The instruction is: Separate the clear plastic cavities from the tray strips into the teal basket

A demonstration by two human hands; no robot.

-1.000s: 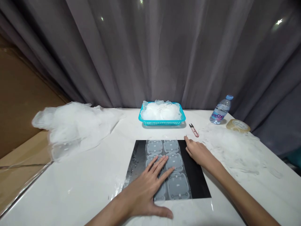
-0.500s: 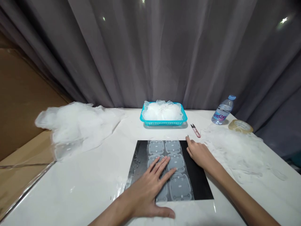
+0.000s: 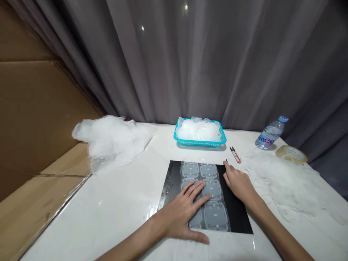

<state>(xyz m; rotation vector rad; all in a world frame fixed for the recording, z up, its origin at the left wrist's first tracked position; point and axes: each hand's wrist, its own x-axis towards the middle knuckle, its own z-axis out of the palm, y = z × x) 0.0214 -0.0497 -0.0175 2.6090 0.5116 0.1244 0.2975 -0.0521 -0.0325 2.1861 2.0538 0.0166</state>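
Note:
My left hand (image 3: 183, 210) lies flat with fingers spread on a strip of clear plastic pouches (image 3: 216, 215), each with a rounded rectangular outline. The strip rests in two columns on a black mat (image 3: 236, 214), and the hand hides part of its left column. At the mat's upper right edge, my right hand (image 3: 239, 185) is curled closed with its index finger stretched forward. A small dark point shows beyond that fingertip; the rest of whatever it belongs to is hidden. Just beyond the right hand lie pink thread snips (image 3: 235, 155), blades pointing away from me.
A blue basket (image 3: 199, 143) full of white, filmy pieces stands at the back. Clear plastic (image 3: 116, 141) is heaped at left beside a cardboard box (image 3: 40, 119). On the right are a water bottle (image 3: 269, 136), a tape roll (image 3: 291, 154) and more clear film (image 3: 290, 185).
The camera view has turned left, so everything appears shifted to the right. Both hands keep nearly the same place on the mat.

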